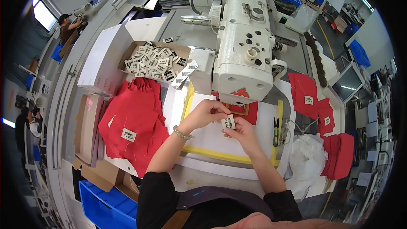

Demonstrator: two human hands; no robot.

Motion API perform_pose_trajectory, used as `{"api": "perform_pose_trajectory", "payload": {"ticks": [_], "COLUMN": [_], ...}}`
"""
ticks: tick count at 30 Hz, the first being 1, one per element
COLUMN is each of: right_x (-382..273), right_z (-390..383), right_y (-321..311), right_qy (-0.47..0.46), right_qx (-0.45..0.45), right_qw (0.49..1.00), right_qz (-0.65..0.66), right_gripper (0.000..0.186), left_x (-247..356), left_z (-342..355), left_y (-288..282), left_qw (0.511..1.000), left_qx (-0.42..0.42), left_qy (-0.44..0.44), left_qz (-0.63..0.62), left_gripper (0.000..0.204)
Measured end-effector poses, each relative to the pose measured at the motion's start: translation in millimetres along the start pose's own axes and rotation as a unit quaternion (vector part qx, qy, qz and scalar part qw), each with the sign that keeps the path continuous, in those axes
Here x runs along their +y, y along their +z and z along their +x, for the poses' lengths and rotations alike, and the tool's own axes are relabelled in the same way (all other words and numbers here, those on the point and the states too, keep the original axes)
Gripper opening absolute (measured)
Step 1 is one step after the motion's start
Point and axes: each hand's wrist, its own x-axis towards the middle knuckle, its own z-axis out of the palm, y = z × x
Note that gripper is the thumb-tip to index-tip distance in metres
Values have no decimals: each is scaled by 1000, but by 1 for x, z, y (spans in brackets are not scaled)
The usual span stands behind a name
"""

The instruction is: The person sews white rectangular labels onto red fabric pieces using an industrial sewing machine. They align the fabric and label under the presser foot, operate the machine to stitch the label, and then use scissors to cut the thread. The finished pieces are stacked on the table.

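A small cream fabric label [229,121] with dark print is pinched between both my hands, just in front of the sewing machine head [242,70]. My left hand [208,113], with a beaded bracelet at its wrist, grips the label's upper left edge. Thumb and fingers of my right hand [243,133] close on its lower right side. Beyond the hands, a red fabric piece [252,115] lies beneath the machine, with a small yellowish frame [238,110] on it. Part of that fabric is hidden by my left hand and the machine.
An open box of labels [157,61] and a pile of red fabric pieces [137,123] sit at left. Black-and-green thread snips [276,131] lie right of my hands. Further right are more red pieces [303,95] and a white plastic bag [307,157]. Yellow tape [220,154] borders the work surface.
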Motion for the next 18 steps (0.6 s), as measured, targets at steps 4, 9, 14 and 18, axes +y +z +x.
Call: {"api": "perform_pose_trajectory", "payload": {"ticks": [4, 9, 14, 18], "right_x": [1, -8, -11, -16], "right_z": [1, -2, -2, 2], "right_y": [1, 2, -25, -34], "right_qy": [11, 76, 17, -56], "right_qx": [-3, -16, 14, 90], "right_qw": [1000, 997, 999, 993], "right_qz": [-4, -23, -41, -51], "right_gripper": [28, 25, 22, 21], "left_x": [-14, -3, 6, 1], "left_z": [5, 7, 3, 1], "left_y": [13, 22, 22, 29], "left_qw": [998, 997, 991, 986], "left_qx": [31, 14, 51, 77], "left_qy": [48, 55, 53, 66], "left_qz": [-2, 59, 108, 129], "left_gripper": [14, 14, 14, 15]}}
